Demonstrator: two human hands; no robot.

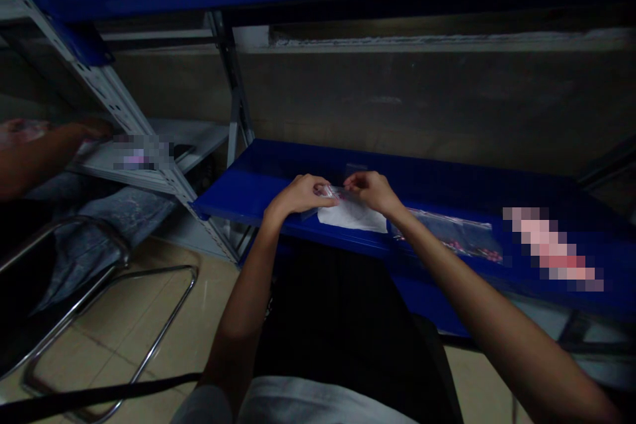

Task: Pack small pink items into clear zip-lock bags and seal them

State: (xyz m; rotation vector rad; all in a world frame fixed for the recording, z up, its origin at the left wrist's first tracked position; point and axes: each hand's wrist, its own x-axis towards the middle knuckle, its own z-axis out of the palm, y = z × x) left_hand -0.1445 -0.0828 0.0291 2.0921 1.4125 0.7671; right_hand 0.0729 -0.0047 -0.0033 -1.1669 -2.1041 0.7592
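A small clear plastic bag (336, 193) sits between the two hands, just above a white sheet (352, 217) lying on the blue shelf (248, 189). Its long axis runs left to right, from one hand to the other, roughly along the shelf's front edge. The left hand (298, 195) pinches the bag's left end with thumb and fingertips closed on it; the right hand (372, 191) pinches the right end the same way. Both hands are equally near, each at its own end, with the bag stretched between them. What is inside the bag is too small and dim to tell, beyond a hint of pink.

Further right on the same shelf lies another clear bag (462, 238) with small pinkish pieces along its lower edge, well apart from the hands. No brand, label or writing can be read anywhere; the light is poor.

At the far left, another person's arm (34, 152) reaches toward a grey metal rack (124, 112), beside a chair with a chrome tube frame (163, 324).
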